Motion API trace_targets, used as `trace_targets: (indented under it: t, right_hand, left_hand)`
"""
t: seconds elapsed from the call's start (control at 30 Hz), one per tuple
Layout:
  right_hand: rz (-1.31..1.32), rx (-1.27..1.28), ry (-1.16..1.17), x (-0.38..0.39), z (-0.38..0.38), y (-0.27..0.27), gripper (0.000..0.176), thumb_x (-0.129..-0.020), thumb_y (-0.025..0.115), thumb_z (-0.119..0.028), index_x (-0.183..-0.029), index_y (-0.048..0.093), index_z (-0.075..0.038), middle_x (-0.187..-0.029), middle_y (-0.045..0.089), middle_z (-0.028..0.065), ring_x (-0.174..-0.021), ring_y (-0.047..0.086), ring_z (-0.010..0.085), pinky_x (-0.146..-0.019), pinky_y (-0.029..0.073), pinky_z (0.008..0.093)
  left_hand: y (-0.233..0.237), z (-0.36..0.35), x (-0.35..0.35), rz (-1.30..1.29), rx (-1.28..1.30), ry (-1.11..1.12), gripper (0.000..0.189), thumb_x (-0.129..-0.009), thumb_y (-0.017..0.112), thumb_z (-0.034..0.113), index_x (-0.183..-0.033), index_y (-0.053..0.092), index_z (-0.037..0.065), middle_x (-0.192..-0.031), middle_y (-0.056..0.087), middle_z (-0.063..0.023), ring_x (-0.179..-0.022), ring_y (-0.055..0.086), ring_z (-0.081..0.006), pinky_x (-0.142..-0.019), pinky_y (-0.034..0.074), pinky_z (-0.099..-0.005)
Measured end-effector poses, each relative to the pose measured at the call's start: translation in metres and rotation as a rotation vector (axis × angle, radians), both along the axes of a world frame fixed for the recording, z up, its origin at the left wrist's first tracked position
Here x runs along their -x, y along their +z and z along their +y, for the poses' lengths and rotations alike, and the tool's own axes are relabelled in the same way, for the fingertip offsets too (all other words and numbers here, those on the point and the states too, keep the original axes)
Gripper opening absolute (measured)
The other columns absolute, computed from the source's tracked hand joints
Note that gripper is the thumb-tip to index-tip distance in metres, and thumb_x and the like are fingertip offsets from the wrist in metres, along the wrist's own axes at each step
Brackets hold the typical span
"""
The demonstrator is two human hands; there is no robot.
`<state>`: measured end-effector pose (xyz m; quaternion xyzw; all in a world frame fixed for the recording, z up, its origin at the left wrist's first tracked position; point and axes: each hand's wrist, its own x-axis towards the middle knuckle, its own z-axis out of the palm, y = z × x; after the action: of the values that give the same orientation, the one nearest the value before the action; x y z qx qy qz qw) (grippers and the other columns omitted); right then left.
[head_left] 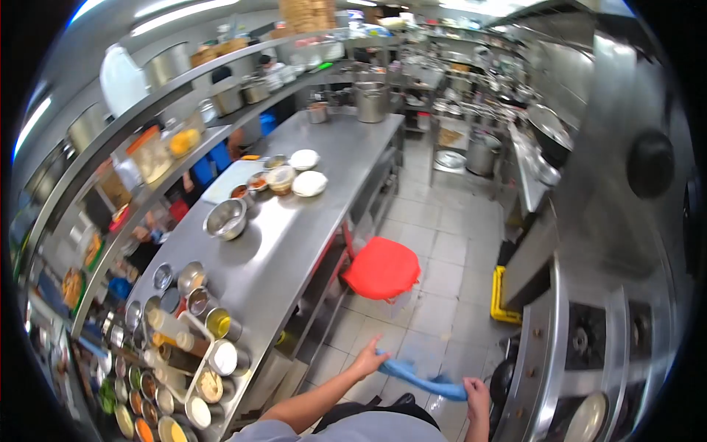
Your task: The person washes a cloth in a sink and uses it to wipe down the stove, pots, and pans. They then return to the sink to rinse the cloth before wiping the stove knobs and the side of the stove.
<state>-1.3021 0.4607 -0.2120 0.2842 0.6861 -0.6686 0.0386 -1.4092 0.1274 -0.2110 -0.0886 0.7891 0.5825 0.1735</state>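
Observation:
A blue cloth [420,377] is stretched in front of my body, above the tiled floor. My left hand [368,358] holds its left end, with some fingers raised. At the cloth's right end, my right hand [477,398] is closed around it. Beyond the cloth stands a red stool [383,269], beside the long steel table [276,243]. Neither hand touches the table or the stool.
Bottles, sauces and steel containers crowd the table's near left end. Farther along are a steel bowl [226,219], a white cutting board [234,181] and small bowls. Stove burners [585,337] and a yellow crate [505,296] are on the right.

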Motion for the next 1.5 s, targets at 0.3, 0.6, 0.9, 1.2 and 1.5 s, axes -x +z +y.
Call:
trace_targets:
  t: [0.3,0.6,0.9,1.2,1.5]
  right_hand:
    - [0.023,-0.751,1.096,0.069,0.029,0.072,0.041,-0.057,0.084,-0.026,-0.087,0.067,-0.004,-0.089,0.063,0.0127,-0.08,0.06,0.0238,-0.075,0.047,0.0336]
    - [0.384,-0.445,0.612,0.16,0.044,0.103,0.03,-0.079,0.067,-0.029,-0.084,0.066,0.001,-0.096,0.062,0.0107,-0.085,0.059,0.0191,-0.078,0.046,0.031]
    - [0.351,-0.301,0.617,0.192,-0.046,0.119,0.045,-0.076,0.072,-0.025,-0.11,0.054,-0.003,-0.094,0.062,0.009,-0.085,0.06,0.0198,-0.073,0.049,0.0336]
    - [0.384,-0.916,0.415,0.259,-0.029,0.174,0.054,-0.078,0.065,-0.026,-0.126,0.045,-0.012,-0.102,0.062,0.0181,-0.09,0.061,0.0357,-0.074,0.049,0.0427]
    - [0.389,-0.903,0.358,0.287,-0.011,0.233,0.068,-0.077,0.065,-0.027,-0.136,0.036,-0.01,-0.096,0.063,0.0193,-0.083,0.061,0.039,-0.07,0.049,0.0443]
  left_hand:
    - [0.075,0.0,0.011,0.438,0.769,-0.598,0.03,-0.068,0.074,0.028,-0.091,0.066,0.01,-0.085,0.061,-0.0132,-0.082,0.058,-0.0288,-0.068,0.046,-0.0409]
    - [0.116,0.014,0.085,0.85,0.357,-0.289,0.03,-0.075,0.068,0.034,-0.078,0.063,0.005,-0.072,0.06,-0.0113,-0.074,0.058,-0.0265,-0.068,0.045,-0.0391]
    - [0.108,0.109,0.134,0.273,-0.042,-0.723,0.043,-0.087,0.054,0.048,-0.098,0.066,0.008,-0.073,0.064,-0.0127,-0.065,0.06,-0.0245,-0.061,0.046,-0.0355]
    - [0.226,0.091,0.279,0.69,0.868,-0.585,0.048,-0.078,0.051,0.023,-0.12,0.05,0.0,-0.068,0.063,-0.0196,-0.065,0.063,-0.0329,-0.059,0.05,-0.0458]
    - [0.258,0.112,0.286,0.651,0.852,-0.523,0.054,-0.078,0.052,0.025,-0.126,0.047,0.0,-0.071,0.063,-0.0206,-0.068,0.063,-0.0349,-0.064,0.05,-0.0457]
